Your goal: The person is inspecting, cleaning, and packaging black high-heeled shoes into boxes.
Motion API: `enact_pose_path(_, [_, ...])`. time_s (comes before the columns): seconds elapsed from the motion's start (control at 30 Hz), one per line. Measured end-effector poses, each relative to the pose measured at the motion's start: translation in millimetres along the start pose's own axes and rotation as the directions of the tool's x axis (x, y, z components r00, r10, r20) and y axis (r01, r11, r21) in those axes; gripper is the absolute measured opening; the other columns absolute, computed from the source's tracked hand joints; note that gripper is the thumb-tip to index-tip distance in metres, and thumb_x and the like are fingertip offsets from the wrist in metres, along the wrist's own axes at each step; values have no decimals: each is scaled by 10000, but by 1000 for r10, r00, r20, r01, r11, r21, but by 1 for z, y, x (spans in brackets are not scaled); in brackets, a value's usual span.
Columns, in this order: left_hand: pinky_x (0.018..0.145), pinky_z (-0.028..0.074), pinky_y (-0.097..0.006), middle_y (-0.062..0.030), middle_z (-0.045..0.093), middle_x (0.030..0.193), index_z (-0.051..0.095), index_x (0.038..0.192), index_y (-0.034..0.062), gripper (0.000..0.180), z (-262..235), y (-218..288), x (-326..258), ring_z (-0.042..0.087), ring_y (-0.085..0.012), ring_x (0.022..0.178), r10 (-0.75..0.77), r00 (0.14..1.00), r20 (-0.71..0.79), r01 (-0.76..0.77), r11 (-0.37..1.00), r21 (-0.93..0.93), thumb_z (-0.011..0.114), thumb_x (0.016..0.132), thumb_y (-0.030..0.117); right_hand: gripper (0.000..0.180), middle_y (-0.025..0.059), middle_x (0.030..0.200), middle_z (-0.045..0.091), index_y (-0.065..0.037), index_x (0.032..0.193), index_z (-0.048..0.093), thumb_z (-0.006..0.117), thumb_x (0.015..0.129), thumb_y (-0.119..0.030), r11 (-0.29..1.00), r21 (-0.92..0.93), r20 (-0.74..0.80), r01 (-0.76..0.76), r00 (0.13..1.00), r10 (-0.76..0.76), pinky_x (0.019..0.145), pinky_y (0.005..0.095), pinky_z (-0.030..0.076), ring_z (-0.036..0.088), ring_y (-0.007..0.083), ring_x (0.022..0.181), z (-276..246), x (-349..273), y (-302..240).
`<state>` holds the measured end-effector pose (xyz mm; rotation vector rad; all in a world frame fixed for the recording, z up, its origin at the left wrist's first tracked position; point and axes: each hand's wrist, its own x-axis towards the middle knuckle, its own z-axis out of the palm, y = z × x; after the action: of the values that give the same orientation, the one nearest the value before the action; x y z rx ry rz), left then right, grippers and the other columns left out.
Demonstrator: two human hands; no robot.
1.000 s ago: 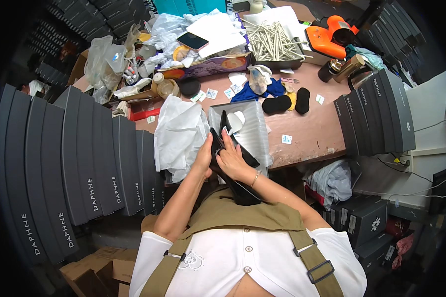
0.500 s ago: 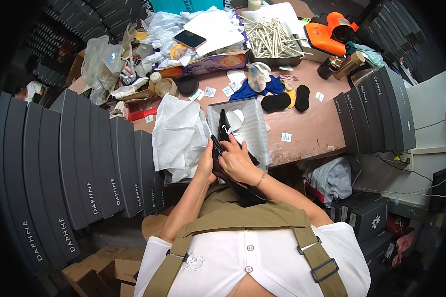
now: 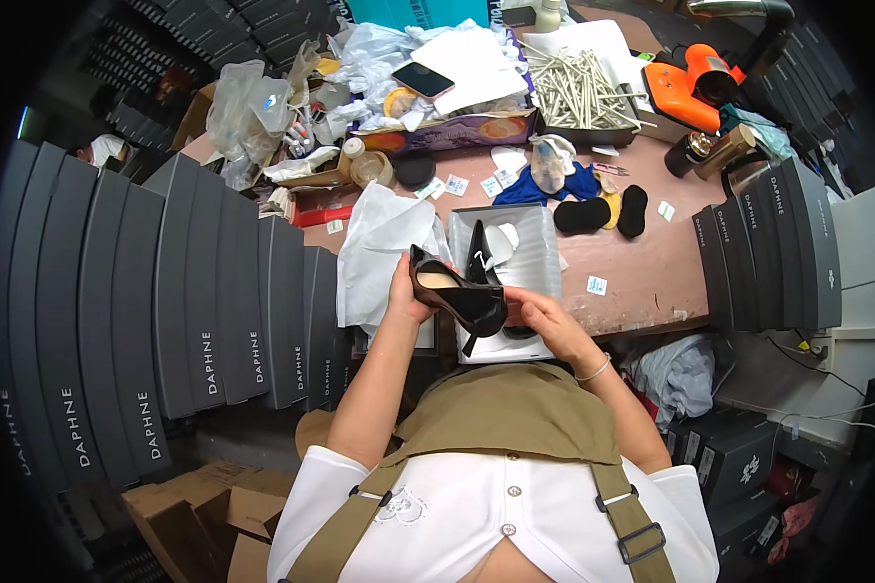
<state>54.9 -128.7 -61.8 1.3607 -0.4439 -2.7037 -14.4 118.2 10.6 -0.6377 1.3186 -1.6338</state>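
Pinkish bench top [image 3: 642,282] runs across the work area, cluttered along its far side. At left, a long row of grey shoeboxes [image 3: 175,291] stands on end; at right, a shorter group of grey boxes [image 3: 768,253] rests on the bench. Far side: purple carton [image 3: 447,134] heaped with white wrapping, and beside it a box of pale sticks [image 3: 583,92].

Open shoebox [image 3: 533,257] lies at the near bench edge, pale liner inside. White tissue paper [image 3: 374,228] spreads just left of it. Orange device [image 3: 681,92] sits at far right.

Held shoe [image 3: 472,306], black with slim heel and pale insole, is raised at the open box's near left part, heel pointing toward the wearer. Second black shoe [image 3: 477,255] lies in the box, partly hidden.

Left hand [image 3: 405,291]: fingers closed around the held shoe's left side. Right hand [image 3: 554,325]: fingers extended, tips at its right end; cannot tell whether they pinch it.

Two black oval pads [image 3: 581,217] lie near blue cloth [image 3: 535,187]. Phone [image 3: 423,80] rests on the wrapping heap. Small white label [image 3: 596,285] lies right of the open box.
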Motion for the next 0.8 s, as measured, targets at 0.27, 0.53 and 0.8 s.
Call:
enact_pose_path(0.27, [965,418,-538,-213,578,1122,467,1218,-10,656,14,0,-6,559,-353,1062,-49,997,-53,50,999,13,313,949,568,820,118,1245,512,-29,1443,303,596,867,-533,992,124,-47,5,999,1,874,287,462,572,183,1061,8,2,11])
enact_pose_path(0.53, [1023,343,-498,-157,555,1205,422,1302,86,518,2,-28,-7,494,-311,1180,474,880,37,-466,846,259,438,959,475,578,78,1146,566,-11,1269,482,741,791,-210,988,138,-349,63,937,-11,897,282,443,545,158,1033,18,-4,-25])
enact_pose_path(0.8, [1025,345,-433,-130,568,1164,660,873,35,121,20,-15,-101,468,-326,1206,88,467,880,-816,-341,467,612,820,132,685,130,1284,528,9,1306,464,777,707,-99,936,-351,-152,39,983,-98,1004,288,389,509,174,1176,9,-62,-49])
